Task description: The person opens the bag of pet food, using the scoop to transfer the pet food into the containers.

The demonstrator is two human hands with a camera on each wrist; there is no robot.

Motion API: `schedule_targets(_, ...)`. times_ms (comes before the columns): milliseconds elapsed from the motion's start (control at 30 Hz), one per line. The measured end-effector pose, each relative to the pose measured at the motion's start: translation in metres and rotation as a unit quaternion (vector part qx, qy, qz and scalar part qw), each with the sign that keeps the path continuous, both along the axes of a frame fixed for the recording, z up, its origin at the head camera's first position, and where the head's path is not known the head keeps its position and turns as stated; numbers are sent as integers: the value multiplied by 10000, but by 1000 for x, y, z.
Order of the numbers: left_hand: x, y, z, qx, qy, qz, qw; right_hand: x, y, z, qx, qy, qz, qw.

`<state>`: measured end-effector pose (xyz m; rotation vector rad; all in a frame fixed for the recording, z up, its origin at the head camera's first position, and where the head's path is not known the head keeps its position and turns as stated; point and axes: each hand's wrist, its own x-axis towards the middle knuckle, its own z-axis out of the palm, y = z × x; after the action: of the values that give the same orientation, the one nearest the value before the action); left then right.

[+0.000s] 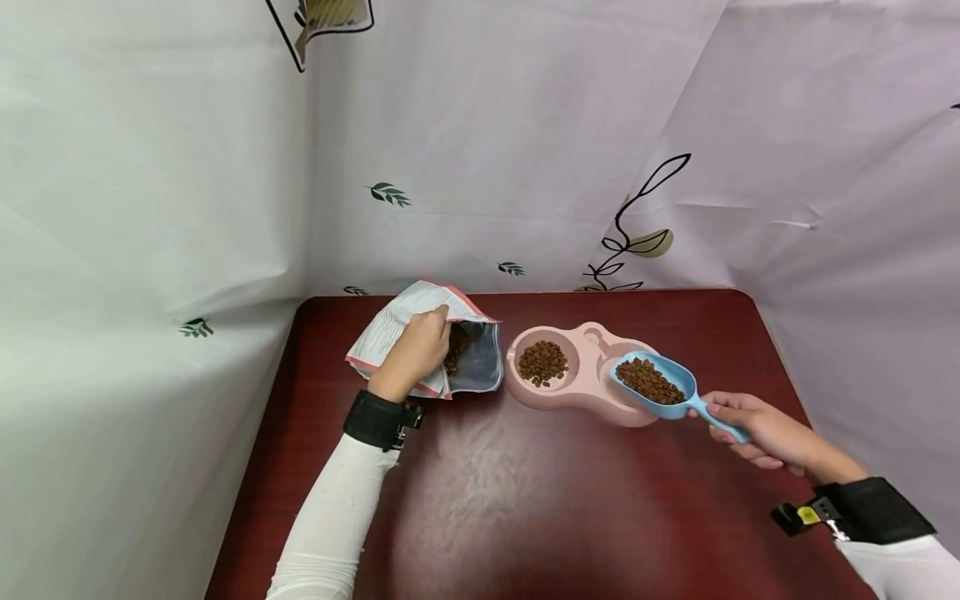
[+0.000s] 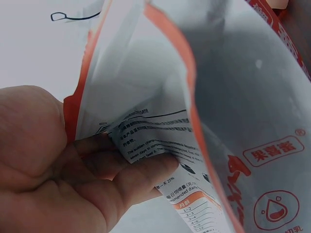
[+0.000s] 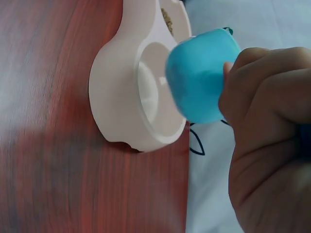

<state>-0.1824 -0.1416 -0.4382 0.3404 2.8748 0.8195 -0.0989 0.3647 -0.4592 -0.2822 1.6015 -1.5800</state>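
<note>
My right hand (image 1: 761, 429) grips the handle of a blue scoop (image 1: 675, 410) heaped with brown kibble (image 1: 649, 382). In the head view the scoop is over the right bowl of a pink double pet bowl (image 1: 592, 398); the right wrist view shows the scoop's blue underside (image 3: 199, 77) beside that bowl (image 3: 114, 92). The left bowl holds more kibble (image 1: 543, 362). My left hand (image 1: 420, 346) pinches the edge of an open white-and-red food bag (image 1: 393, 321), its silvery mouth facing right with kibble inside. Printed text shows on the bag (image 2: 146, 141) in the left wrist view.
Everything stands on a dark red wooden table (image 1: 480, 500), with the bag and pet bowl toward its back edge. White cloth (image 1: 487, 150) with leaf prints hangs behind and at both sides.
</note>
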Motion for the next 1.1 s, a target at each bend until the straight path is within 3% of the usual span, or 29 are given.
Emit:
schedule_targets(267, 0, -1, -2, 24, 140, -65, 9999, -15, 1, 5, 862, -50, 226, 9960)
schedule_targets(633, 0, -1, -4, 29, 275, -99, 9996, -41, -13, 25, 1979, -94, 415, 9793)
schedule_targets(867, 0, -1, -4, 9, 284, -102, 9995, -51, -18, 35, 2365, 22, 480, 9705)
schedule_targets(1100, -1, -1, -5, 46, 321, -94, 9994, -55, -24, 45, 3018, 407, 666, 9502)
